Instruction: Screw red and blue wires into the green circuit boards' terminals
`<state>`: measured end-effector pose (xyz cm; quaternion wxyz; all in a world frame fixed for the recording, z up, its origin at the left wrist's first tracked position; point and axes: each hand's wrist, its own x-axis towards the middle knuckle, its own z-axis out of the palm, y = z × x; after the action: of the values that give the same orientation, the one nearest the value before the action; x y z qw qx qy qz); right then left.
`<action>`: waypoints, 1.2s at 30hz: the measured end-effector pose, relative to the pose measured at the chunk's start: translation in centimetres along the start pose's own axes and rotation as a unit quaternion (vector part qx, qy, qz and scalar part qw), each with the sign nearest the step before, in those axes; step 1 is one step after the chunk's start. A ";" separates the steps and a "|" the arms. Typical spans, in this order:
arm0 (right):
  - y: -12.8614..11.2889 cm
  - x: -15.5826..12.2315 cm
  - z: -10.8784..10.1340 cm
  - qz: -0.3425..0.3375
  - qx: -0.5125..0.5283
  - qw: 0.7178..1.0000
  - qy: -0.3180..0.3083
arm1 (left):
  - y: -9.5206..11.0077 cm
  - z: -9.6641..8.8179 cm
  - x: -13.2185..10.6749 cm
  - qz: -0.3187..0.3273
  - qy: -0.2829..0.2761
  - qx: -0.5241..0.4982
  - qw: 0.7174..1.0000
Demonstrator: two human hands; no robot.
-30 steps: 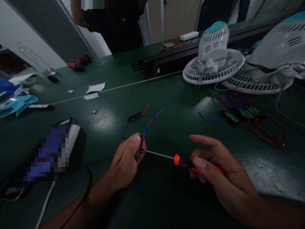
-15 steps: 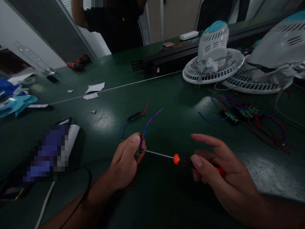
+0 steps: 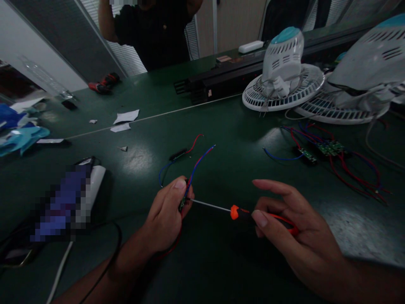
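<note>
My left hand (image 3: 166, 215) is closed around a small green circuit board (image 3: 182, 202) with red and blue wires (image 3: 198, 162) running up out of the fist. My right hand (image 3: 292, 230) grips an orange and black screwdriver (image 3: 243, 213) by the handle, forefinger stretched out above it. The thin metal shaft points left and its tip touches the board in my left hand. Both hands hover over the dark green table (image 3: 221, 261).
Two white fans (image 3: 283, 76) lie face down at the back right, beside more circuit boards with red and blue wires (image 3: 329, 150). A black power strip (image 3: 218, 82), paper scraps (image 3: 126, 117), a loose wire piece (image 3: 179, 155) and a standing person (image 3: 152, 31) are farther off.
My right hand has turned slightly on the screwdriver handle, showing more of the orange grip. The left hand and the board stay in place.
</note>
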<state>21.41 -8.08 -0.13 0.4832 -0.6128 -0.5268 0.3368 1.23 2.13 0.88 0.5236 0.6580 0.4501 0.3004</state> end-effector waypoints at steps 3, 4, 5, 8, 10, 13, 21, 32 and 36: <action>0.1 0.0 0.1 -0.001 -0.012 1.000 0.005 | 0.0 0.0 0.0 -0.005 0.005 -0.009 1.000; 0.2 0.0 0.1 -0.003 -0.014 1.000 0.005 | 0.0 0.1 0.0 -0.007 0.007 -0.013 1.000; 0.2 0.0 0.1 -0.005 -0.015 1.000 0.004 | 0.0 0.1 0.0 -0.007 0.008 -0.017 1.000; 0.3 -0.2 0.1 -0.002 -0.011 1.000 -0.001 | 0.0 0.1 0.0 -0.002 0.007 -0.018 1.000; 0.2 -0.3 0.1 0.000 -0.001 1.000 -0.011 | 0.0 0.0 0.0 0.002 0.003 -0.014 1.000; 0.1 -0.3 0.0 -0.011 0.014 0.999 -0.034 | -0.1 0.0 -0.1 0.002 0.001 -0.008 1.000; 0.2 -0.4 -0.1 -0.018 0.023 0.999 -0.038 | -0.2 0.0 0.0 -0.001 -0.001 -0.009 1.000; 0.4 -0.7 -0.1 0.057 0.081 0.994 -0.055 | 0.4 0.0 -0.1 -0.013 0.013 -0.016 1.000; 0.2 -0.6 -0.1 0.124 0.054 0.990 -0.049 | 0.5 0.1 -0.1 -0.015 0.020 -0.017 1.000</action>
<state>21.43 -8.67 -0.39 0.4437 -0.6293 -0.4507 0.4516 1.40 1.94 1.34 0.5297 0.6364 0.4651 0.3132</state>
